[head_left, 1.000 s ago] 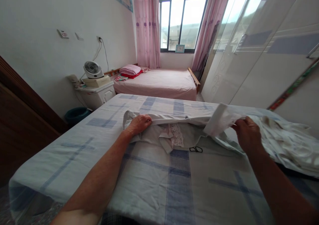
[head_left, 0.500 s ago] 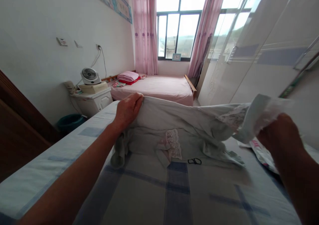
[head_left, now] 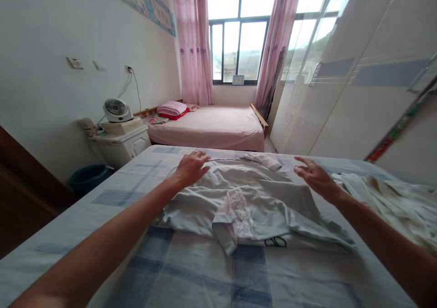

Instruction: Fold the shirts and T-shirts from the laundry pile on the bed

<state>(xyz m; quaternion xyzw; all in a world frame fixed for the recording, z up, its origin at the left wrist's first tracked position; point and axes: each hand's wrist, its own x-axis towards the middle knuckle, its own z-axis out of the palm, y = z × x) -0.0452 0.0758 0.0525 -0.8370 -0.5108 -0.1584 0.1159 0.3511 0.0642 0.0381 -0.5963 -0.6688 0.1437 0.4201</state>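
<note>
A pale grey-white garment (head_left: pixel 259 194) with a lace-trimmed collar lies spread on the blue-checked bed sheet (head_left: pixel 191 271) in front of me. My left hand (head_left: pixel 191 166) rests flat on the garment's far left shoulder, fingers stretched out. My right hand (head_left: pixel 314 175) hovers open just above the garment's right side, fingers spread and holding nothing. A small black loop (head_left: pixel 276 241) lies at the garment's near edge.
A heap of other pale clothes (head_left: pixel 392 199) lies on the bed at the right. Beyond are a pink bed (head_left: pixel 218 128), a white nightstand (head_left: pixel 119 146) with a fan (head_left: pixel 116 109), a green bin (head_left: pixel 87 177) and a glossy wardrobe (head_left: pixel 358 71) along the right wall.
Both hands had lifted the garment by its far edge; it has been laid down flat on the sheet and both hands have let go and opened.
</note>
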